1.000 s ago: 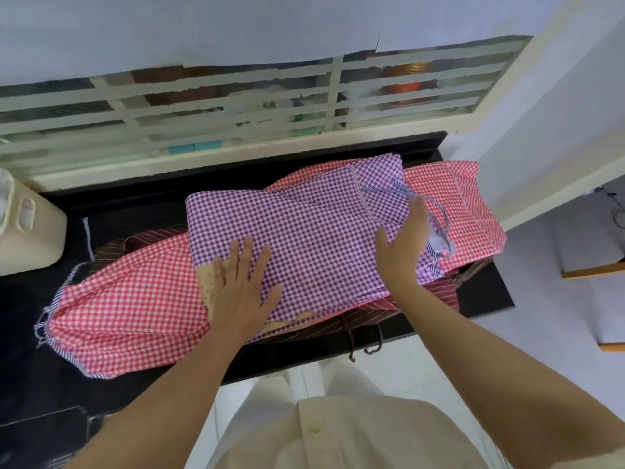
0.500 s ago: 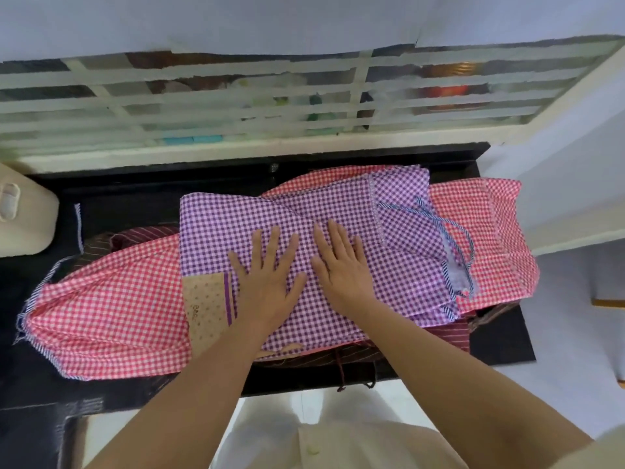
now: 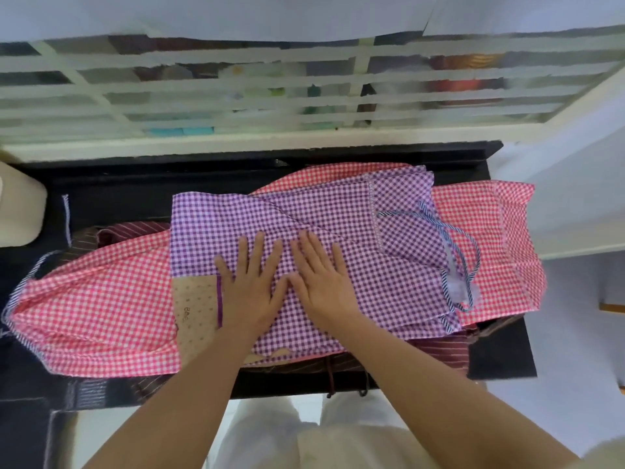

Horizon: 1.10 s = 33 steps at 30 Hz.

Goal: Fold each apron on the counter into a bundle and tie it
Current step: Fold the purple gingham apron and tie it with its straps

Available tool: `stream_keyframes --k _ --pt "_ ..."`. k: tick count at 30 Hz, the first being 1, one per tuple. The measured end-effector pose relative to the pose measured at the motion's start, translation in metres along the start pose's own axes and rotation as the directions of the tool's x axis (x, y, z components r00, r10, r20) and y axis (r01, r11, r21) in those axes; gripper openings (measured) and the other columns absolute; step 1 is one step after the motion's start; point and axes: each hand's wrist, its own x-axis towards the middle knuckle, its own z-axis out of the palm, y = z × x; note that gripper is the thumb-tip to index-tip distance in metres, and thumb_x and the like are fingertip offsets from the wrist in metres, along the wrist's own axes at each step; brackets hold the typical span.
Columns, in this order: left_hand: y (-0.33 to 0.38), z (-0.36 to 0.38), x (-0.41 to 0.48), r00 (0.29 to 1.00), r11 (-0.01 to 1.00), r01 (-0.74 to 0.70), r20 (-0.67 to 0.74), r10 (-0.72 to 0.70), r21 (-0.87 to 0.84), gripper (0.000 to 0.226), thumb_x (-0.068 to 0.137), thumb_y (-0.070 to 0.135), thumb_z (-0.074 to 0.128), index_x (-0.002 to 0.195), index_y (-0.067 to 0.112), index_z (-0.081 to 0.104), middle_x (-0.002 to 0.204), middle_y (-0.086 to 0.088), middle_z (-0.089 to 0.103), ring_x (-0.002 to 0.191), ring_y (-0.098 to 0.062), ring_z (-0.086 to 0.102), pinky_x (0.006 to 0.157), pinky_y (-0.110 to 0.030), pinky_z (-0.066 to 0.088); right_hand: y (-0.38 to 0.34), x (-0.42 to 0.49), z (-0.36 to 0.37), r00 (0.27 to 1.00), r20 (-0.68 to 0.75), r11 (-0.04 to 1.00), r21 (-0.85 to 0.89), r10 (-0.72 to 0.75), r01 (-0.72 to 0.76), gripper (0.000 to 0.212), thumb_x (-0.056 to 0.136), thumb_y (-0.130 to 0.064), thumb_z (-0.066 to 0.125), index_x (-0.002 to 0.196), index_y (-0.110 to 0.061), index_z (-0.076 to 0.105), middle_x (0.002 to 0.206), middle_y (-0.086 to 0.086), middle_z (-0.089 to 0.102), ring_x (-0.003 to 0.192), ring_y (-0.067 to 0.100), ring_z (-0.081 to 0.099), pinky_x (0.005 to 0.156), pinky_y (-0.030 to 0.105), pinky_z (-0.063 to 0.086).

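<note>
Aprons lie heaped on the black counter [image 3: 135,191], and the purple checked apron [image 3: 338,225] sits on top, folded into a rough rectangle in the middle of the pile. Both of the person's hands are on it. The left hand [image 3: 252,286] lies flat with its fingers straight and spread, pointing toward twelve o'clock. The right hand [image 3: 321,279] lies just at three o'clock of it in the same way, the two thumbs nearly touching. Neither hand grips or pinches anything; the open palms press the cloth down.

Under the purple one, a red checked apron [image 3: 101,309] spreads out wide, reaching past it toward nine o'clock and three o'clock. Beneath that, a striped maroon apron [image 3: 439,350] shows at the near edge and again at ten o'clock. A blue-and-white striped tie [image 3: 473,252] loops loosely over the purple apron's three o'clock end. A beige dotted patch [image 3: 196,299] shows at eight o'clock of the left hand, just beside the wrist. Two dark cords [image 3: 329,380] hang over the counter's front edge at six o'clock.

A cream container [image 3: 20,208] stands at the far nine o'clock side of the counter, with a thin striped cord [image 3: 66,214] lying near it. A white window grille [image 3: 236,79] runs across at twelve o'clock.
</note>
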Motion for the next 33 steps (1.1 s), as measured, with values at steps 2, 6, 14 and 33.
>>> stream_keyframes --k 2,6,14,33 --pt "-0.012 -0.005 -0.003 1.0 1.0 -0.023 0.007 0.023 0.008 0.065 0.098 0.059 0.0 0.156 0.031 0.004 0.164 -0.002 -0.007 0.151 -0.022 -0.009 0.116 -0.062 -0.007 0.018 -0.001 0.009 0.99 0.002 0.99 -0.005 0.139 -0.139 0.06 0.102 -0.049 -0.001 0.154 -0.025 -0.016 0.16 -0.006 -0.025 0.145 0.011 -0.028 0.121 0.042 -0.012" --pt "-0.043 -0.022 -0.015 0.996 0.998 0.049 -0.066 -0.052 -0.037 0.063 0.1 0.05 0.014 0.156 0.021 0.017 0.163 -0.011 0.007 0.15 -0.029 0.002 0.12 -0.054 -0.005 0.025 0.005 -0.001 0.931 0.009 0.929 0.059 0.366 -0.365 0.063 0.102 -0.049 0.003 0.153 -0.016 -0.016 0.162 0.0 -0.022 0.145 0.01 -0.025 0.12 0.036 -0.016" --pt "-0.096 -0.063 -0.038 0.828 0.513 0.467 0.153 -0.539 -0.72 0.061 0.088 0.038 0.067 0.135 0.009 0.041 0.124 -0.008 0.051 0.115 -0.028 0.054 0.088 -0.033 0.045 -0.081 0.021 -0.007 0.928 -0.161 0.516 0.856 0.337 -0.039 0.058 0.104 -0.041 0.026 0.157 -0.025 0.006 0.164 -0.011 0.002 0.149 0.001 0.002 0.123 0.028 0.002" --pt "0.114 -0.127 -0.017 0.987 0.368 0.079 0.124 0.1 -0.926 0.058 0.097 0.017 0.048 0.151 0.017 0.025 0.128 0.0 0.053 0.11 -0.011 0.054 0.094 -0.025 0.046 -0.02 -0.08 -0.027 0.804 0.344 -0.171 0.939 0.485 -0.298 0.048 0.089 -0.044 0.058 0.125 -0.012 0.058 0.123 0.009 0.065 0.116 0.026 0.061 0.098 0.043 0.049"
